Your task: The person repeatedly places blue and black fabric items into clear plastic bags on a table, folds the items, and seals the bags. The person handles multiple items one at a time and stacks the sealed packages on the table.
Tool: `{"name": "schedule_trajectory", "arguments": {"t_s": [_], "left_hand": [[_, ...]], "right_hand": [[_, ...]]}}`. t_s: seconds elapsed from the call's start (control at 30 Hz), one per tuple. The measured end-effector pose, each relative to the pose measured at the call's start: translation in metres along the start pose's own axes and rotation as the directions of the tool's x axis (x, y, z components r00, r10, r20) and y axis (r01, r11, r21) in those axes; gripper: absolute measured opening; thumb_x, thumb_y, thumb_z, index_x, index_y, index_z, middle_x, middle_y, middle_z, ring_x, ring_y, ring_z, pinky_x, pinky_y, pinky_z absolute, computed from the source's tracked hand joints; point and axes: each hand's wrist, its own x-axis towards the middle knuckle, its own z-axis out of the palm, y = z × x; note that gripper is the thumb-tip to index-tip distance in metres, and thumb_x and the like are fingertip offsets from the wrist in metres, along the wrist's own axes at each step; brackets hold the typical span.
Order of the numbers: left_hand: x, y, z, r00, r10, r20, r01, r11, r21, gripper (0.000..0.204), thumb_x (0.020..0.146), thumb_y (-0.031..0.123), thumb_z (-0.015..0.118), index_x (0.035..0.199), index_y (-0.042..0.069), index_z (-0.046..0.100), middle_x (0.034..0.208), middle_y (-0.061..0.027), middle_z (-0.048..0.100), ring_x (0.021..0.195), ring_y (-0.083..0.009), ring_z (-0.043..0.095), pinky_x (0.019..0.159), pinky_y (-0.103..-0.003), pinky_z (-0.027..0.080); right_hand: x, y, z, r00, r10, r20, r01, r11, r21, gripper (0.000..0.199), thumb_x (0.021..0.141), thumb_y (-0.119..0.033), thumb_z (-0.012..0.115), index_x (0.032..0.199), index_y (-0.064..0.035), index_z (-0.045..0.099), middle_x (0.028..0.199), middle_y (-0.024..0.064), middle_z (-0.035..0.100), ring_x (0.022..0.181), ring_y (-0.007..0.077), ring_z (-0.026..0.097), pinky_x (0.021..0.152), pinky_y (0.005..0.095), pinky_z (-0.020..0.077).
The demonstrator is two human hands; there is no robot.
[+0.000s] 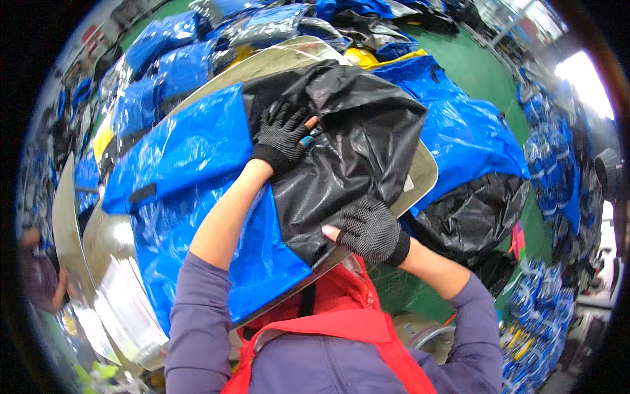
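Observation:
A blue and black plastic-wrapped bag (197,151) lies flat on a shiny metal table (118,256) in front of me. My left hand (281,136), in a black fingerless glove, presses with spread fingers on the bag's black part (367,131) near the top. My right hand (369,228), also gloved, grips the black part's near edge at the table rim. Both forearms wear purple sleeves, and a red vest shows below.
More blue and black bags (466,138) hang off the table's right side. Piles of similar wrapped bags (170,59) fill the far left and back. Green floor (479,59) lies beyond. Bundles of blue items (551,151) stack at the right. A person's arm (39,276) shows far left.

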Motion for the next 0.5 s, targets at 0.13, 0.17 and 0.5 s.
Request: {"name": "schedule_trajectory", "arguments": {"t_s": [0.13, 0.17, 0.5], "left_hand": [[0.006, -0.004, -0.003, 0.994, -0.105, -0.033, 0.096, 0.975, -0.200, 0.047, 0.096, 0.042, 0.040, 0.138, 0.023, 0.048, 0.147, -0.0095, 0.040, 0.142, -0.0334, 0.023, 0.115, -0.051, 0.008], [0.005, -0.004, -0.006, 0.993, -0.109, 0.047, 0.118, 0.953, -0.280, 0.047, 0.097, 0.042, 0.039, 0.138, 0.023, 0.049, 0.147, -0.0097, 0.041, 0.141, -0.0339, 0.025, 0.115, -0.051, 0.008], [-0.023, 0.061, -0.034, 0.972, 0.204, 0.121, -0.138, 0.901, -0.410, 0.065, 0.094, 0.048, 0.039, 0.143, 0.006, 0.038, 0.143, -0.0215, 0.041, 0.137, -0.0421, 0.029, 0.115, -0.051, 0.013]], "right_hand": [[0.004, 0.027, 0.010, 0.674, 0.210, -0.709, -0.360, 0.931, -0.066, 0.042, 0.083, -0.034, 0.068, 0.117, -0.0105, 0.062, 0.106, 0.0122, 0.062, 0.099, 0.0273, 0.059, 0.083, 0.0395, 0.0484], [0.002, 0.034, 0.012, 0.412, 0.345, -0.843, -0.545, 0.835, 0.075, 0.052, 0.083, -0.037, 0.070, 0.124, -0.0072, 0.058, 0.115, 0.0143, 0.060, 0.106, 0.0273, 0.056, 0.085, 0.0377, 0.0483], [-0.046, 0.102, 0.027, 0.322, 0.927, 0.193, -0.240, -0.117, 0.964, 0.042, 0.087, -0.042, 0.067, 0.102, -0.0024, 0.068, 0.086, 0.0069, 0.068, 0.071, 0.0155, 0.064, 0.065, 0.0297, 0.0526]]}}
